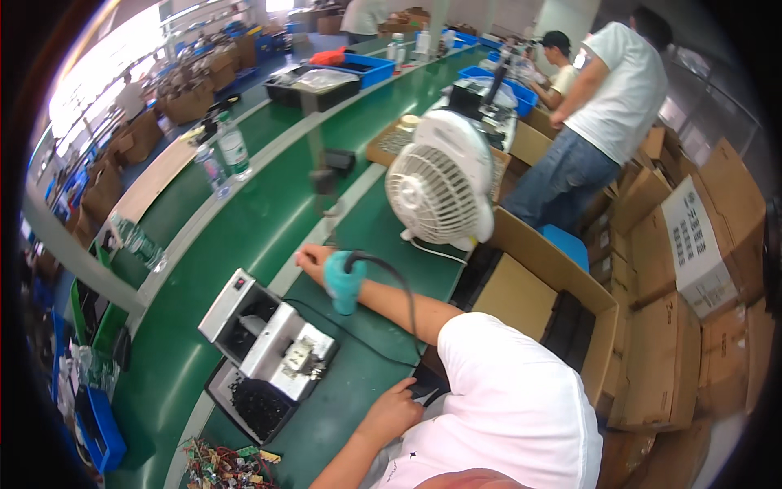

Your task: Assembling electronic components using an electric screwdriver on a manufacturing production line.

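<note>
My right hand [314, 261] lies knuckles up on the green bench [366, 236] beside the conveyor's pale rail, with nothing visible in it. A teal wrist strap [342, 281] with a black cord wraps that wrist. My left hand [393, 410] rests with curled fingers at the bench's near edge, touching a dark object [425, 381] that is partly hidden. Between my hands stands a small grey metal machine [269, 341], with a black tray of small dark parts [257, 405] in front of it.
A white desk fan [444, 191] stands behind my right hand. A pile of coloured components [220, 469] lies at the bottom left. Two bottles [232, 147] stand across the green conveyor [244, 236]. Open cardboard boxes [562, 301] are at right, where a person in a white shirt [607, 106] stands.
</note>
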Motion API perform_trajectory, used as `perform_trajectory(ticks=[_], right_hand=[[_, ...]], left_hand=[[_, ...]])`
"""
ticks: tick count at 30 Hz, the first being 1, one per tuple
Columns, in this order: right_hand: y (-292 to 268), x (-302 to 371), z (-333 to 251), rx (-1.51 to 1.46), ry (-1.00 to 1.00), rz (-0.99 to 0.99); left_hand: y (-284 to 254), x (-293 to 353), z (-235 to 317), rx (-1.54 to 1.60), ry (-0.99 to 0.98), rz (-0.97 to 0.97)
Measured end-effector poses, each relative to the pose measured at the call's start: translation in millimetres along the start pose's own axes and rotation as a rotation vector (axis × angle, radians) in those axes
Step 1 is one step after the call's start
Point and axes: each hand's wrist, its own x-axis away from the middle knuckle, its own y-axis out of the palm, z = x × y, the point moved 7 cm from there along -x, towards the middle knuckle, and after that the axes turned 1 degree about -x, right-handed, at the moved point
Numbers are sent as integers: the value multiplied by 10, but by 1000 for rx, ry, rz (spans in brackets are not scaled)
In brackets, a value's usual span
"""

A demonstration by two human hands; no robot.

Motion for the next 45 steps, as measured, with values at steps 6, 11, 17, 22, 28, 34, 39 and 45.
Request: perform_trajectory(ticks=[6, 11, 17, 22, 28, 34, 39, 45], right_hand=[[-2, 13, 107, -28, -153, 19], [-123, 54, -37, 87, 88, -46], [-248, 52, 12, 101, 67, 62], [-234, 50, 61, 50, 29, 81], [-183, 73, 52, 206, -7, 26], [-261, -19, -318, -106, -259, -4], [-114, -358, 469, 84, -194, 218], [-229, -1107, 413, 856, -228, 533]], left_hand=[[3, -80, 106, -262, -42, -157], [222, -69, 237, -246, -59, -232], [231, -134, 345, -206, -26, -211], [233, -79, 276, -197, -132, -256], [335, -31, 265, -172, -68, -193], [313, -60, 275, -86, -53, -138], [272, -60, 249, -87, -65, -95], [362, -23, 166, -97, -63, -121]])
